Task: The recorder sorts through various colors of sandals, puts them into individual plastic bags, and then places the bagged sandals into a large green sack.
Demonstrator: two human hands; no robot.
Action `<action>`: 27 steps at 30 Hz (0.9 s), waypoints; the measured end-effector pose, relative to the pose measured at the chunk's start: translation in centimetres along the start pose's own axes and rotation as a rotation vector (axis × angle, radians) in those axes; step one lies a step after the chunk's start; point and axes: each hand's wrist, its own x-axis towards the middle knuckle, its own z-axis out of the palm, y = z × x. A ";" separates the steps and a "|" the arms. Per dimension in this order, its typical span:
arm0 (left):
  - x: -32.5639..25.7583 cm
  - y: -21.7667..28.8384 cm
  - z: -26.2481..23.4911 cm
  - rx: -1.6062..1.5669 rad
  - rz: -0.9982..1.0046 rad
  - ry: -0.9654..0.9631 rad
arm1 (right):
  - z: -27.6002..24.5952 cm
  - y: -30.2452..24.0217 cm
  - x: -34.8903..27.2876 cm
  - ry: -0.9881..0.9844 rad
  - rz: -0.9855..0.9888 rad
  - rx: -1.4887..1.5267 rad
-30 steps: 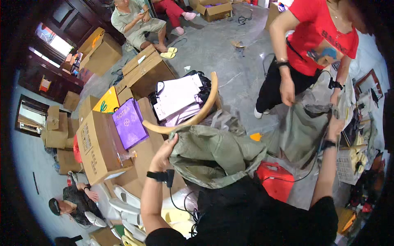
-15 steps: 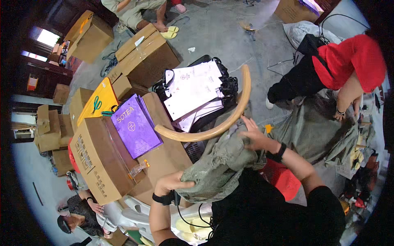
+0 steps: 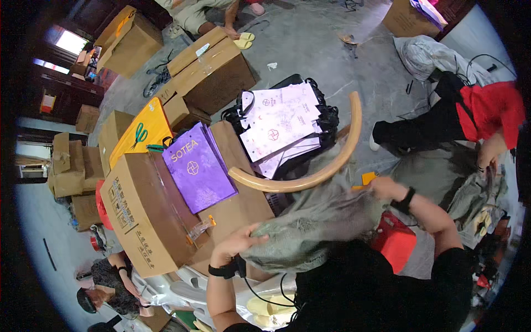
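Observation:
A grey-green woven sack (image 3: 310, 232) lies bunched across my lap, partly blurred by motion. My left hand (image 3: 240, 243) grips its left end, thumb on top of the cloth. On the other side my right hand (image 3: 387, 189) pinches the sack's far right edge and pulls it taut. Just beyond the sack runs a curved wooden chair rail (image 3: 310, 180). Past that rail sits a stack of pale pink printed paper bags (image 3: 279, 119) on a black bundle. Purple paper bags (image 3: 200, 171) lie on a cardboard box to the left.
An open carton (image 3: 146, 216) stands at the left, with green-handled scissors (image 3: 139, 134) on a yellow sheet behind it. A red stool (image 3: 394, 243) is near my right arm. One person in red (image 3: 492, 110) bends at the right; another person (image 3: 113, 282) is at lower left.
My right hand has moved right from the middle of the sack to its edge, drawing the cloth out wider. My left hand keeps its hold. The whole view has shifted slightly.

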 end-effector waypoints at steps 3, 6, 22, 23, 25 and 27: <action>1.5 -2.6 -2.2 0.730 -0.345 0.446 | -8.2 4.0 -3.1 0.085 0.363 0.401; 2.7 -3.6 -2.7 0.910 -0.258 0.739 | -14.2 6.8 -3.5 0.513 0.455 0.131; 11.0 -1.7 -9.2 -0.603 0.426 1.300 | -26.3 9.7 18.7 0.957 0.535 0.684; 11.2 -4.0 -10.6 -0.476 0.489 1.306 | -25.9 9.9 19.3 0.994 0.432 0.465; 12.4 -4.7 -10.1 -0.383 0.550 1.375 | -24.4 11.8 20.2 0.882 0.275 0.594; 12.6 -5.0 -9.5 -0.306 0.608 1.408 | -23.2 12.1 20.6 0.667 0.170 0.733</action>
